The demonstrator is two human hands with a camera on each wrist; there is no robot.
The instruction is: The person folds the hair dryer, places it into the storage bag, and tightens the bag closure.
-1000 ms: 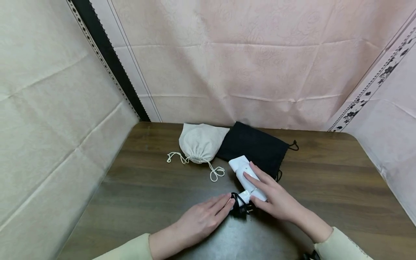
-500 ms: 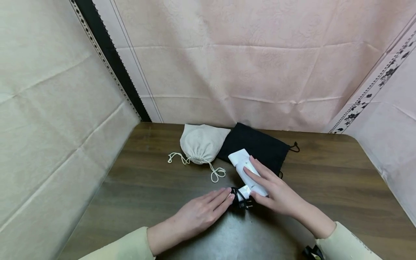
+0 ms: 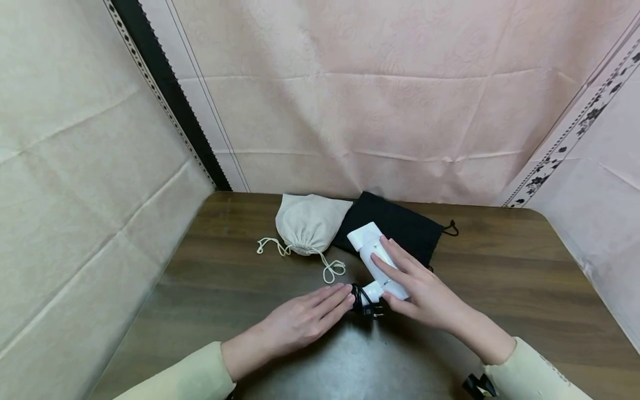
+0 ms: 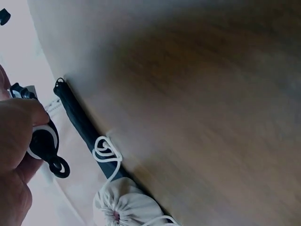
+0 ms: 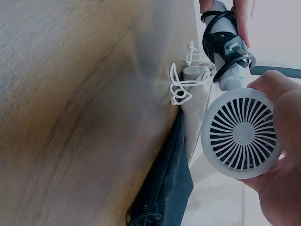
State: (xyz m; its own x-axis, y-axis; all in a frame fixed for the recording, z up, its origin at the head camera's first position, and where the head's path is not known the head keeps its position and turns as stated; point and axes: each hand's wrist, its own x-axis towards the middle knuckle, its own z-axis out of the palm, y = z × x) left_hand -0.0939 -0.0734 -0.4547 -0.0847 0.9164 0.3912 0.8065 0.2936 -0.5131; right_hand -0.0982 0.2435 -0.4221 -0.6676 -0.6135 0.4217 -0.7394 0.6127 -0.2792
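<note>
Both hands hold a white hair dryer (image 3: 372, 255) over the table. Its nozzle points away and to the left in the head view. My right hand (image 3: 425, 291) grips the body, thumb on the near side and fingers over the top. The round slotted air intake (image 5: 243, 133) faces the right wrist camera. A black cord (image 3: 367, 305) is wound round the handle, its plug (image 5: 237, 48) against the coils. My left hand (image 3: 302, 316) holds the handle's end; the left wrist view shows that black end and its hanging loop (image 4: 59, 167) between thumb and fingers.
At the back of the wooden table (image 3: 210, 289) lie a cream drawstring bag (image 3: 310, 222) with loose white cords and a black drawstring bag (image 3: 405, 222) beside it. Pale cloth (image 3: 375, 111) hangs behind and along both sides.
The hair dryer has shifted slightly away from the person, its nozzle now overlapping more of the black bag in the head view. Both hands keep their hold and move along with it.
</note>
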